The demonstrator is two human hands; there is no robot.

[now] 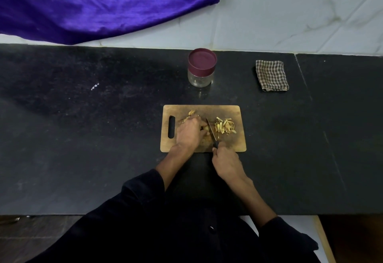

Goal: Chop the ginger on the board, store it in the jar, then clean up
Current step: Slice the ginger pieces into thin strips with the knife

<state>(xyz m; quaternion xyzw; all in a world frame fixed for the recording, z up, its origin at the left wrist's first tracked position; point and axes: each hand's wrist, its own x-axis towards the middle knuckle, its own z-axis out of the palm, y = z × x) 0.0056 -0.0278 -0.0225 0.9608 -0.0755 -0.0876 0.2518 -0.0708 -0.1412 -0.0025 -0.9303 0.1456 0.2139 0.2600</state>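
Note:
A wooden cutting board [236,144] lies on the black counter, its handle slot to the left. My left hand [188,132] holds uncut ginger [191,113] down on the board with curled fingers; most of the piece is hidden under the hand. My right hand [226,163] grips the dark handle of a knife [211,128], whose blade sits just right of my left fingertips. A pile of chopped ginger strips [224,127] lies to the right of the blade. Behind the board stands a clear jar [200,78] closed with a maroon lid.
A folded checked cloth [271,75] lies at the back right of the counter [83,138]. Purple fabric [93,4] hangs against the white tiled wall at the back left. The counter's front edge runs just in front of my body.

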